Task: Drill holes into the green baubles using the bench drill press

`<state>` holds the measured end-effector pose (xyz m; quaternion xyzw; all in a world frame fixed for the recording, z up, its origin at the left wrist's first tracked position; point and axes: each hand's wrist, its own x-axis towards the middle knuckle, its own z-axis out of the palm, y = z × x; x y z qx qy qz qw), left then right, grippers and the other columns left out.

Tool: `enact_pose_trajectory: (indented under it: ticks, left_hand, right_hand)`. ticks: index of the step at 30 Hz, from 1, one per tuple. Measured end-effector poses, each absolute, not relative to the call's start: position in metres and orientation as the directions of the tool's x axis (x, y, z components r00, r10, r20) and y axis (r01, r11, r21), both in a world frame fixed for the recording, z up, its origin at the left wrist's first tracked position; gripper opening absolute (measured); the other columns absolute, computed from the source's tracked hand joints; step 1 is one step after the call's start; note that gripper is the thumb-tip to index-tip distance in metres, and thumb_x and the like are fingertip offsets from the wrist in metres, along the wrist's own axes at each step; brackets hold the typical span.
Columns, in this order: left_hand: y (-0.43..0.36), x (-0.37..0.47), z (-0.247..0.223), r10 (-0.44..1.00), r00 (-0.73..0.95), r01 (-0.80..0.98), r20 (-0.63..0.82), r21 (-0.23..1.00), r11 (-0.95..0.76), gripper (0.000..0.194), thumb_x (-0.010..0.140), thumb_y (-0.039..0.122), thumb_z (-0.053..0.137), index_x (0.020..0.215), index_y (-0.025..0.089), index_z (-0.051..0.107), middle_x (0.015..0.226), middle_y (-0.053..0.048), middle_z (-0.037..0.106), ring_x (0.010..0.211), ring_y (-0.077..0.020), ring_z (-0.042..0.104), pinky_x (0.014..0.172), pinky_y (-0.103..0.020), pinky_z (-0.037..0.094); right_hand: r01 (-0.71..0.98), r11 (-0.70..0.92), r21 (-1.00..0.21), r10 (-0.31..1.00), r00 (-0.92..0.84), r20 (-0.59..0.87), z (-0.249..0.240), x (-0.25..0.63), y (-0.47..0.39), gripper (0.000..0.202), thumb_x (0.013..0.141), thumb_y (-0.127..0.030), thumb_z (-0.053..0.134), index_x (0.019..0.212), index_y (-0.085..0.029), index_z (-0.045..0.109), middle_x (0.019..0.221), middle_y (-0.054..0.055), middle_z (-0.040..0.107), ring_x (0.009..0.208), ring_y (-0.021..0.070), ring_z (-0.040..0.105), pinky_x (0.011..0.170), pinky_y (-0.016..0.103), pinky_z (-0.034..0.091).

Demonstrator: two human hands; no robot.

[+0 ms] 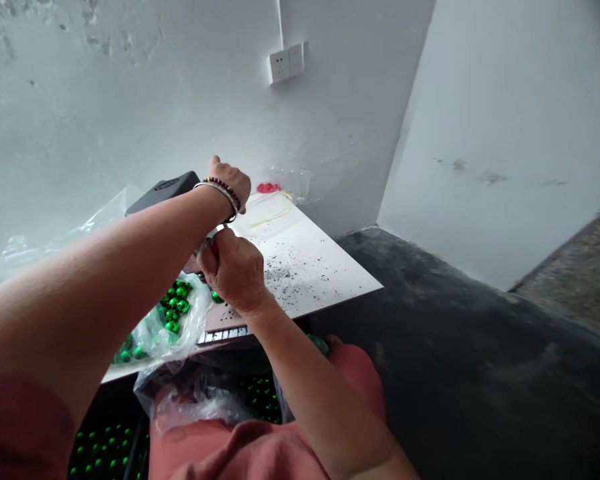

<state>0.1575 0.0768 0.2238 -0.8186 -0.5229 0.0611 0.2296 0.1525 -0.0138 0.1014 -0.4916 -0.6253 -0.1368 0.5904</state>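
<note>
Right grip (237, 270) is holding closed in the head view, its thumb and bent forefinger pinching a small red piece (214, 249) whose full shape the hand is hiding. Its forearm is slanting up from the lower right, the back of the hand facing the camera. Left grip (231, 181) is hanging just beyond it, its arm stretching across from the left and its wrist, wearing bracelets (224, 191), bending over; the fingers are mostly pointing out of sight, so how far open they are and what they might be holding cannot be told.

The red piece is sitting right at the right thumb, just below the left wrist. One shiny green ball (217, 297) is lying beneath the right grip, near the fingers, while more green balls (183, 306) are filling a clear plastic bag (199, 307) to its left. Dark specks (293, 270) are covering part of the white surface (305, 233), and a black box (163, 193) is standing behind the left forearm.
</note>
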Motion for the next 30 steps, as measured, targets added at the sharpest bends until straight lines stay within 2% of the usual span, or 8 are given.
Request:
enact_pose_trajectory:
  ticks: [3, 7, 10, 13, 15, 19, 25, 30]
  left_hand:
    - [0.034, 0.16, 0.243, 0.889, 0.417, 0.797, 0.191, -0.547, -0.256, 0.036, 0.076, 0.038, 0.061, 0.094, 0.007, 0.064, 0.094, -0.009, 0.062, 0.102, -0.0276, 0.054, 0.096, -0.046, 0.028]
    - [-0.053, 0.129, 0.247, 0.707, 0.59, 0.803, 0.389, -0.371, -0.466, 0.035, 0.087, 0.036, 0.039, 0.096, 0.014, 0.065, 0.092, -0.006, 0.061, 0.085, -0.0187, 0.058, 0.084, -0.039, 0.039]
    - [-0.098, 0.077, 0.21, 0.623, 0.565, 0.808, 0.541, -0.21, -0.55, 0.031, 0.085, 0.036, 0.038, 0.082, 0.024, 0.067, 0.084, -0.003, 0.064, 0.071, -0.015, 0.057, 0.073, -0.03, 0.044]
    - [-0.099, 0.025, 0.144, 0.846, 0.388, 0.877, 0.365, 0.137, -0.461, 0.028, 0.081, 0.038, 0.043, 0.079, 0.024, 0.068, 0.079, -0.003, 0.067, 0.07, -0.0164, 0.061, 0.07, -0.028, 0.047]
    - [-0.081, 0.003, 0.097, 0.962, 0.19, 0.915, 0.196, 0.319, -0.246, 0.03, 0.08, 0.039, 0.045, 0.092, 0.02, 0.066, 0.085, -0.005, 0.069, 0.074, -0.0182, 0.063, 0.069, -0.028, 0.048]
    - [-0.044, -0.002, 0.035, 0.992, -0.061, 0.809, 0.115, 0.587, -0.018, 0.054, 0.075, 0.045, 0.054, 0.118, 0.012, 0.054, 0.1, -0.01, 0.066, 0.076, -0.018, 0.061, 0.069, -0.029, 0.048]
    - [-0.017, 0.016, 0.016, 0.99, -0.05, 0.699, 0.132, 0.713, -0.06, 0.044, 0.073, 0.043, 0.057, 0.108, 0.016, 0.059, 0.076, -0.001, 0.063, 0.065, -0.014, 0.053, 0.06, -0.024, 0.042]
    - [-0.008, 0.017, 0.0, 0.988, -0.062, 0.614, 0.139, 0.786, -0.072, 0.031, 0.078, 0.036, 0.053, 0.099, 0.016, 0.062, 0.08, -0.001, 0.065, 0.071, -0.0137, 0.056, 0.066, -0.023, 0.042]
  right_hand:
    - [0.766, 0.488, -0.419, 0.469, 0.175, 0.866, 0.1, 0.153, -0.014, 0.023, 0.086, -0.036, 0.034, 0.076, -0.019, 0.045, 0.062, 0.0, 0.055, 0.055, 0.0102, 0.046, 0.055, 0.028, 0.027]
    - [0.757, 0.522, -0.392, 0.421, 0.171, 0.891, 0.099, 0.154, -0.015, 0.024, 0.085, -0.038, 0.036, 0.075, -0.019, 0.046, 0.059, 0.0, 0.055, 0.054, 0.0098, 0.046, 0.055, 0.027, 0.029]
    - [0.754, 0.521, -0.4, 0.422, 0.18, 0.889, 0.099, 0.154, -0.016, 0.026, 0.086, -0.039, 0.035, 0.074, -0.018, 0.046, 0.058, 0.0, 0.054, 0.055, 0.0095, 0.046, 0.055, 0.026, 0.031]
    - [0.727, 0.505, -0.465, 0.467, 0.223, 0.856, 0.099, 0.152, -0.018, 0.025, 0.087, -0.038, 0.035, 0.076, -0.018, 0.045, 0.06, 0.0, 0.054, 0.056, 0.0086, 0.048, 0.056, 0.024, 0.034]
    - [0.703, 0.517, -0.488, 0.479, 0.235, 0.846, 0.098, 0.15, -0.018, 0.024, 0.086, -0.038, 0.035, 0.079, -0.018, 0.046, 0.061, 0.0, 0.055, 0.057, 0.0084, 0.049, 0.057, 0.023, 0.035]
    - [0.678, 0.528, -0.511, 0.477, 0.26, 0.839, 0.097, 0.149, -0.017, 0.021, 0.085, -0.037, 0.038, 0.079, -0.018, 0.045, 0.06, -0.001, 0.054, 0.056, 0.0082, 0.049, 0.055, 0.022, 0.037]
    - [0.696, 0.518, -0.498, 0.464, 0.26, 0.847, 0.094, 0.149, -0.017, 0.015, 0.084, -0.033, 0.043, 0.081, -0.018, 0.045, 0.063, -0.003, 0.052, 0.052, 0.0055, 0.046, 0.051, 0.02, 0.035]
    - [0.687, 0.507, -0.521, 0.48, 0.277, 0.833, 0.093, 0.15, -0.017, 0.012, 0.083, -0.031, 0.046, 0.082, -0.018, 0.046, 0.065, -0.004, 0.051, 0.052, 0.0041, 0.045, 0.049, 0.018, 0.036]
